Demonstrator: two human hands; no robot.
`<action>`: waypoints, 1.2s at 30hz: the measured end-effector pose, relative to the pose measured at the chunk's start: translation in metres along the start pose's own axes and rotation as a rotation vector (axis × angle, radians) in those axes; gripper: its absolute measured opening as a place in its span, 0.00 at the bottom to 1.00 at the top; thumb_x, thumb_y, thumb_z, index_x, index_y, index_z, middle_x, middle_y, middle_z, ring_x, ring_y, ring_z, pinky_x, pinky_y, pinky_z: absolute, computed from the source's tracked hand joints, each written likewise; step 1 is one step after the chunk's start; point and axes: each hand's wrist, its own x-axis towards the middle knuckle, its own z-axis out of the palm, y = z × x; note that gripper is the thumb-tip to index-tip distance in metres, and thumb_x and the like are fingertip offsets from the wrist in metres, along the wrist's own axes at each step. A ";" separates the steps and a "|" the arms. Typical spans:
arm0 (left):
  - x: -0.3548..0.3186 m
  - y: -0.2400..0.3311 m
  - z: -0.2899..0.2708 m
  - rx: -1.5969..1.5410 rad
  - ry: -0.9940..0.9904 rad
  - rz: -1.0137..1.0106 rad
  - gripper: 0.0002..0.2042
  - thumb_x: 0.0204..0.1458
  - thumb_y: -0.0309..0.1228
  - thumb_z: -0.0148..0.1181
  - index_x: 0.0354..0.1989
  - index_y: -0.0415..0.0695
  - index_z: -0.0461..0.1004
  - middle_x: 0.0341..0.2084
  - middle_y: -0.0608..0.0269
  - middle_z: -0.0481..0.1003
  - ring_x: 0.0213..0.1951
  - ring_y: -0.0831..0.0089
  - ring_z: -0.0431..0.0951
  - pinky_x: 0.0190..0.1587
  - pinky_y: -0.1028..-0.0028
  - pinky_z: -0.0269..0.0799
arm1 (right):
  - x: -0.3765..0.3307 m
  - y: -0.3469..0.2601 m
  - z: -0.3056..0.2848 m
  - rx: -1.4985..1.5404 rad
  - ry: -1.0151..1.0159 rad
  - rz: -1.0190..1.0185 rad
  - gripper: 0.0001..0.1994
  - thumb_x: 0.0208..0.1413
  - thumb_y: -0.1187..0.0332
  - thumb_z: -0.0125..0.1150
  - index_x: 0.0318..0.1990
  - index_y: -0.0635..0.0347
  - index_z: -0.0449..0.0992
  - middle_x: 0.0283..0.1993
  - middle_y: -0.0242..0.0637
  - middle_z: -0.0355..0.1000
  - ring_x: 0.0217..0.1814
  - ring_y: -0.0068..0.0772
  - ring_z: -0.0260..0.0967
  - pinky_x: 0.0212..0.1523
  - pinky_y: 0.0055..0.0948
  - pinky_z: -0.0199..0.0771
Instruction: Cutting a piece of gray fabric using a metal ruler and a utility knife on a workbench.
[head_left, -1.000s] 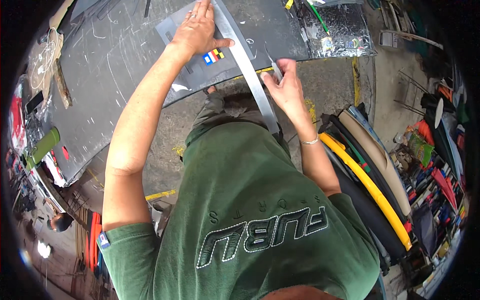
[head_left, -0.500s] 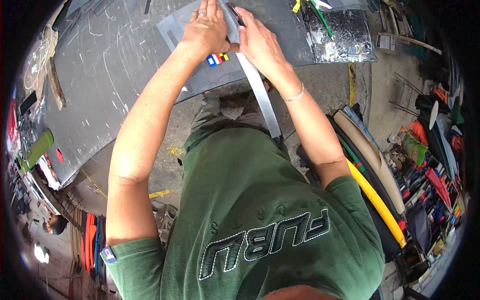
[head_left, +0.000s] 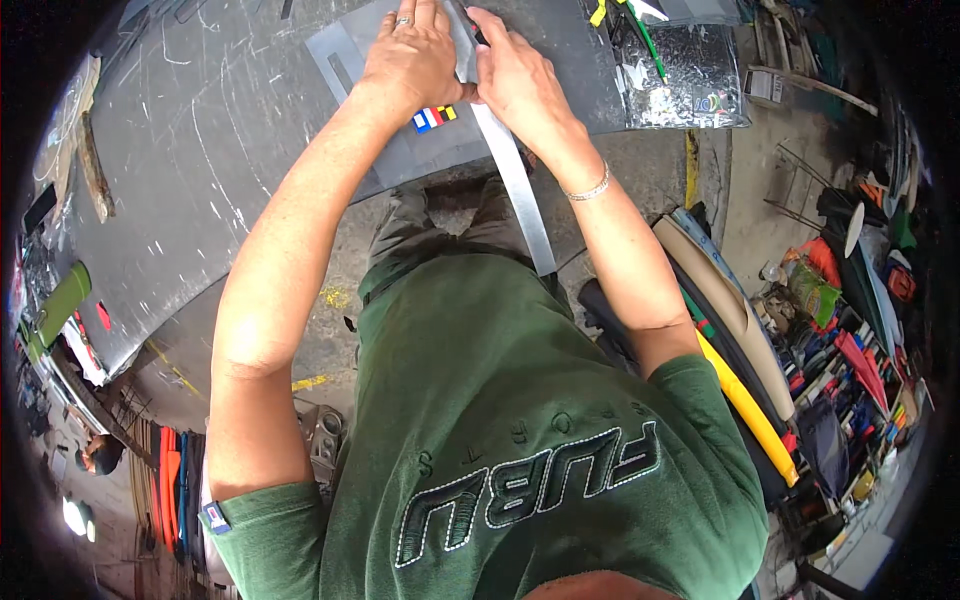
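Observation:
My left hand [head_left: 415, 60] lies flat with fingers stretched out, pressing on a clear-grey plastic sheet [head_left: 326, 45] at the edge of the dark worktop. A long metal ruler [head_left: 522, 200] runs under the hands and sticks out past the worktop's near edge toward my body. My right hand [head_left: 520, 85] is closed around a slim black-and-red cutter knife [head_left: 477, 32] alongside the ruler; its tip is hidden. The right thumb is close to the left thumb. Just below my left hand, a small patch of coloured flag-like squares [head_left: 435, 119] shows.
The dark, scratched worktop [head_left: 190, 150] fills the upper left. A green pencil [head_left: 647, 45] lies at its right on a shiny black piece [head_left: 685, 95]. Rolled sheets and a yellow tube [head_left: 745, 405] stand at my right, beside a heap of coloured scraps [head_left: 860, 370].
The view has shifted slightly, so the surroundings sit a little farther left. Both hands keep nearly the same place on the sheet and ruler.

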 end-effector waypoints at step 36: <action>0.007 -0.045 0.100 -0.498 0.328 0.210 0.56 0.50 0.62 0.63 0.74 0.26 0.50 0.76 0.34 0.45 0.78 0.46 0.43 0.77 0.55 0.45 | -0.018 -0.035 -0.023 -0.098 -0.058 -0.113 0.25 0.62 0.73 0.51 0.67 0.64 0.63 0.45 0.67 0.76 0.50 0.69 0.75 0.52 0.57 0.75</action>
